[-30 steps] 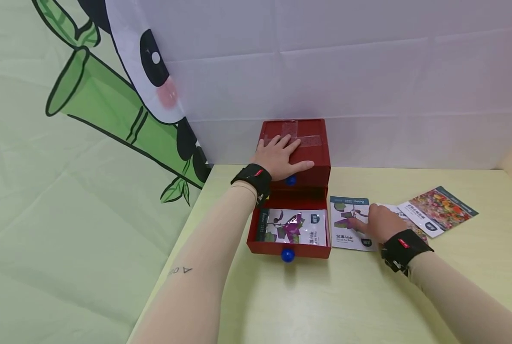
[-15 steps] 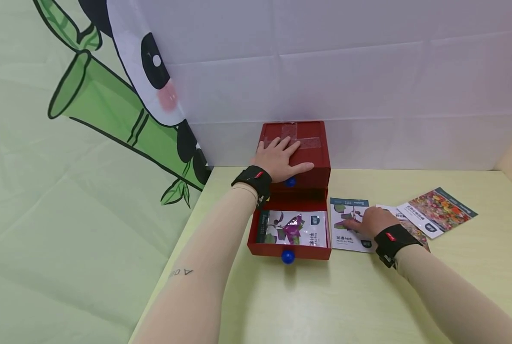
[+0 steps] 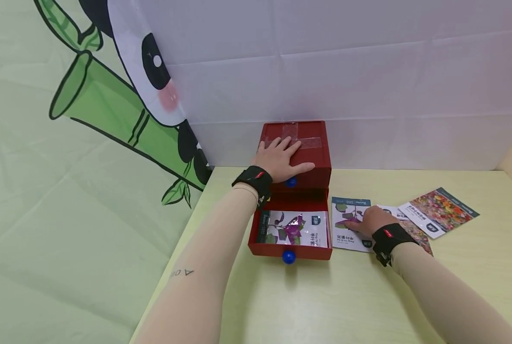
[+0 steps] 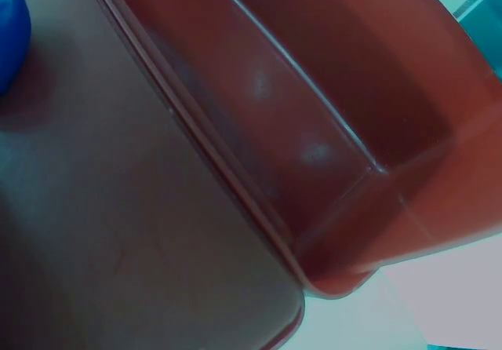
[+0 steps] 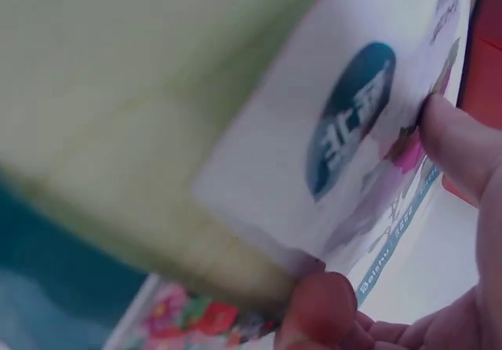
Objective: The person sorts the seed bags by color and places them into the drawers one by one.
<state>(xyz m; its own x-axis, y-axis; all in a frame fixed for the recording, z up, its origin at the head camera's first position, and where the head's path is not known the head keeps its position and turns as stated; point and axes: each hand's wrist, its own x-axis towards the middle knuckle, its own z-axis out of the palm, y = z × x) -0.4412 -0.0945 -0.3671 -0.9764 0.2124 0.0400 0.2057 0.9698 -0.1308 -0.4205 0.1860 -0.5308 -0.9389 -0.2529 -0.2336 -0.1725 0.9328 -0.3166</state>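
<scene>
My left hand (image 3: 279, 160) rests with spread fingers on top of a red two-drawer box (image 3: 318, 157). Its lower drawer (image 3: 264, 248) is pulled out and holds a seed packet (image 3: 292, 228) with a purple flower picture. To the right of the drawer, my right hand (image 3: 374, 222) pinches a second purple-flower seed packet (image 3: 346, 239) lying on the table. In the right wrist view its thumb (image 5: 459, 142) lies on the packet's face, and a fingertip (image 5: 318, 303) meets the edge. The left wrist view shows the inside of the drawer (image 4: 267, 114), while the left hand is out of sight there.
Right of the held packet lie a seed packet (image 3: 417, 231) partly under the right wrist and another with bright mixed flowers (image 3: 441, 210). Blue knobs (image 3: 288, 257) stick out from the drawers. A printed cloth (image 3: 367, 81) hangs behind the table (image 3: 303, 306).
My right hand has shifted slightly left over the purple-flower packet, and its fingers have drawn in at the packet's right side. The left hand stays on the box.
</scene>
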